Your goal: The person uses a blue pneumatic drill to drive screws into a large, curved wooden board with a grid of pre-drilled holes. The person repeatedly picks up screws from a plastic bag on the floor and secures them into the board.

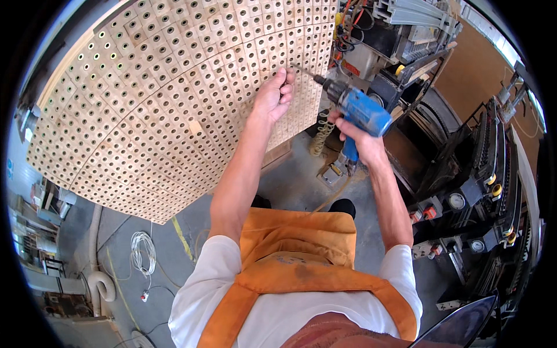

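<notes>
My right hand (352,129) is wrapped round the pistol grip of a blue power drill (365,111), which points up and to the left. Its long thin bit (304,71) reaches toward a wooden panel (174,98) covered in rows of small ringed holes. Close to the bit's tip, my left hand (275,94) is raised in front of the panel, its fingers curled and thumb pressed to the forefinger. Whatever those fingers may hold is too small to make out. I cannot tell whether the bit touches the panel.
A thin yellowish hose (333,194) hangs below the drill, and a coiled hose (320,134) lies beyond it. Dark machinery with gauges (456,200) lines the right side. On the floor at left are a bundled white cable (141,253) and a ribbed duct (102,287).
</notes>
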Tool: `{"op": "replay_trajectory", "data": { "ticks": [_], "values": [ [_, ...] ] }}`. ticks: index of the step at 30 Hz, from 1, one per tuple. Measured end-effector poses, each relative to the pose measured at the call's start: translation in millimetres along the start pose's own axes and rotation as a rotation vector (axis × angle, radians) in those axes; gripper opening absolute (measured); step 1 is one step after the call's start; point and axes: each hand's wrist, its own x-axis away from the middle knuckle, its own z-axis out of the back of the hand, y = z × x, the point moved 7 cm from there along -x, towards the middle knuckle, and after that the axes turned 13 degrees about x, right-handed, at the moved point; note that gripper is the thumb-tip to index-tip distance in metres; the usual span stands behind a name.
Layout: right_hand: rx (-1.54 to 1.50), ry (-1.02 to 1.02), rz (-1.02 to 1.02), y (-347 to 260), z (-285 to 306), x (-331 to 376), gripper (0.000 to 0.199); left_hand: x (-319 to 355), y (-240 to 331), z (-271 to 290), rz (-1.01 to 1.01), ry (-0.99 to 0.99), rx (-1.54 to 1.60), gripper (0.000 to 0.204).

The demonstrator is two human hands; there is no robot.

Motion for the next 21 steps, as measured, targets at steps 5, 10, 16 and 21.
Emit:
{"op": "replay_trajectory", "data": {
  "ticks": [5,10,16,21],
  "values": [
    [-0.240,-0.051,-0.063,21.1,18.9,15.6,0.024,2.8,-7.2,-13.3,0.093,-0.178,-0.096,0.027],
    [-0.206,-0.018,-0.070,33.5,40.7,15.2,0.027,-4.1,-19.6,-29.4,0.116,-0.164,-0.321,0.027],
    [-0.053,0.075,0.032,21.1,28.0,-2.0,0.018,-39.0,-16.2,-44.2,0.074,-0.154,-0.229,0.028],
    [-0.227,0.074,0.012,20.5,12.4,-37.5,0.019,-52.1,-13.8,-47.7,0.018,-0.125,-0.085,0.027]
  ]
}}
